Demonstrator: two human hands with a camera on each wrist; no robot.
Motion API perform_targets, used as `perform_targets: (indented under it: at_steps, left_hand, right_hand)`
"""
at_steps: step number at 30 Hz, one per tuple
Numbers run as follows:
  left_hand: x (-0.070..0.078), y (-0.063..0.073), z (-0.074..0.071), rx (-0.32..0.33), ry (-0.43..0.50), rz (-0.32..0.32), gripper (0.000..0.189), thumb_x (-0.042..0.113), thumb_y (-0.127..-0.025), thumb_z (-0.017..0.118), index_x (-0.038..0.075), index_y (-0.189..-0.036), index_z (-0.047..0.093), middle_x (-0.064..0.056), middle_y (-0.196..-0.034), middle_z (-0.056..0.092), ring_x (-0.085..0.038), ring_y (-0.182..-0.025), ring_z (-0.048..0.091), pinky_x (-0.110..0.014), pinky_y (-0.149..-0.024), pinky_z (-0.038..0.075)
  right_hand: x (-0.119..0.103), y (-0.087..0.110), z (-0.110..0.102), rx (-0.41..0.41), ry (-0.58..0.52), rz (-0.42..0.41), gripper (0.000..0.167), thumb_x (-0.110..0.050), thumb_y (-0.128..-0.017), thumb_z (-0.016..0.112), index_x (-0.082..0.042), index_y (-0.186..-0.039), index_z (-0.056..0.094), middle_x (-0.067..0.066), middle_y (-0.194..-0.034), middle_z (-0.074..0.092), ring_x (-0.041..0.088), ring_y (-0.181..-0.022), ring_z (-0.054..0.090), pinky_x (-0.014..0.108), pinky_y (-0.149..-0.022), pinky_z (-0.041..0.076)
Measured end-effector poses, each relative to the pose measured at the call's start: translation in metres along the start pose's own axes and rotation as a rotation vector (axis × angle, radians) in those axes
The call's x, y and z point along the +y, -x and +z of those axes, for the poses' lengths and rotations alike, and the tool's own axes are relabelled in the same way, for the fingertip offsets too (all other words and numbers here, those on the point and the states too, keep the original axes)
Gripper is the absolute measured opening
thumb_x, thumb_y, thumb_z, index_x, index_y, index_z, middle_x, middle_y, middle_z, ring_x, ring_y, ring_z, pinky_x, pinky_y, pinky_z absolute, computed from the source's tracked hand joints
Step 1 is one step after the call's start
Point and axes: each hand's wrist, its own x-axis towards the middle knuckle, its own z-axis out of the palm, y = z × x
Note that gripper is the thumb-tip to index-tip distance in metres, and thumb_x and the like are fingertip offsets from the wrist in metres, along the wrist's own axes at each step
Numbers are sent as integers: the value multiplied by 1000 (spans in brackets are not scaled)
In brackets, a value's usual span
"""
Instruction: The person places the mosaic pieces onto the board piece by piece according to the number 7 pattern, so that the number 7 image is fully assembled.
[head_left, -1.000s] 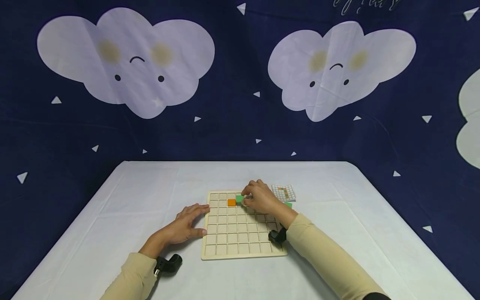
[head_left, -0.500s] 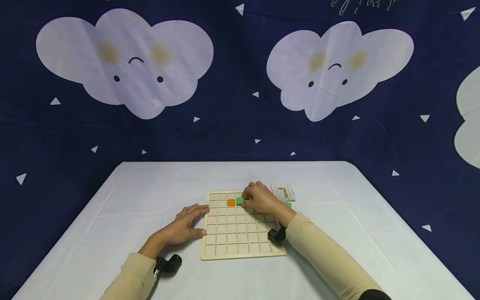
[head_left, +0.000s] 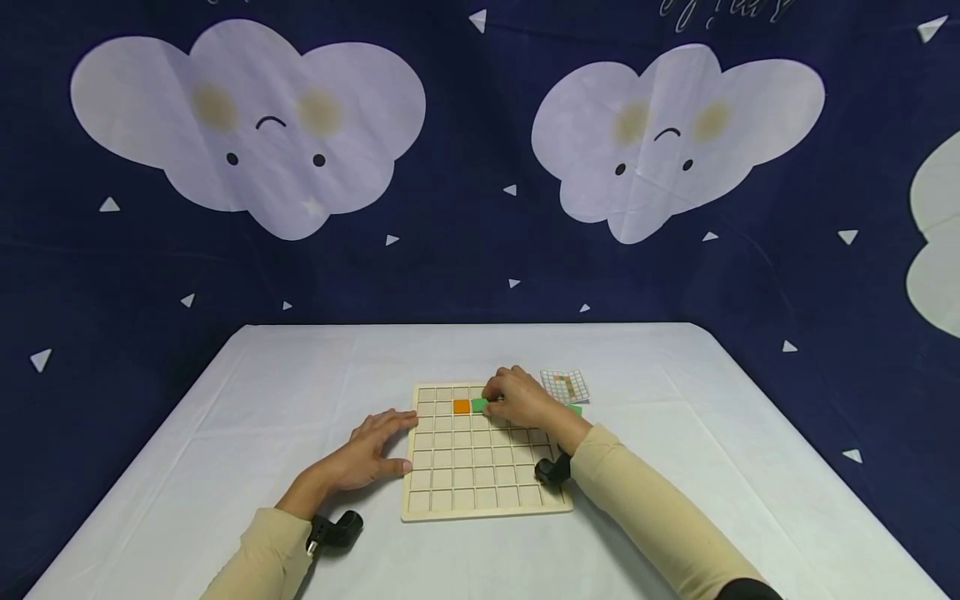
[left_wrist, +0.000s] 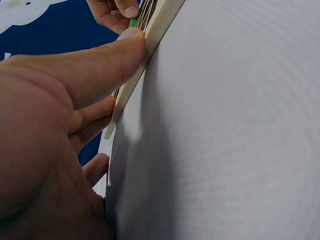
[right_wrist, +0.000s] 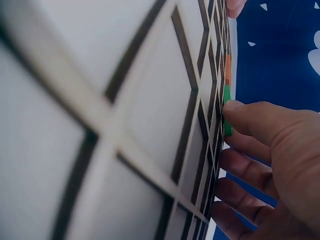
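A wooden grid board point(head_left: 442, 498) lies flat on the table. My right hand point(head_left: 522, 398) pinches a green square tile point(head_left: 478, 406) at a cell in the second row from the far edge. Just left of it, an orange tile point(head_left: 461, 407) sits in its own cell. In the right wrist view the thumb point(right_wrist: 250, 117) presses on the green tile point(right_wrist: 227, 94), right beside the orange tile point(right_wrist: 228, 69). My left hand point(head_left: 367, 447) rests by the board's left side, its thumb and extended fingertips touching the edge point(left_wrist: 159, 32).
A small pattern card point(head_left: 566, 386) with a coloured grid lies beyond the board's far right corner. Another green piece point(head_left: 575, 410) shows near the right edge, partly behind the right forearm. A white cloth point(head_left: 187, 467) covers the table, with a dark cloud-print backdrop point(head_left: 480, 275) behind.
The right hand has brought the green tile slightly nearer and down, into line with the orange tile. My left hand has stayed in place.
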Motion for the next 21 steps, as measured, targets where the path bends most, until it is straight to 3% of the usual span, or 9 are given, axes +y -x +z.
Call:
perform_targets:
  at_steps: [21]
  left_hand:
    - [-2,0,1,8,0,20,68,32,-83,70,11,-140,43,-12,-152,32,-43,-142,17,-68,-110,10]
  right_hand:
    - [2,0,1,13,20,-62,20,-27,-83,72,-16,-101,72,-2,-93,63,12,-84,47,31,-77,40]
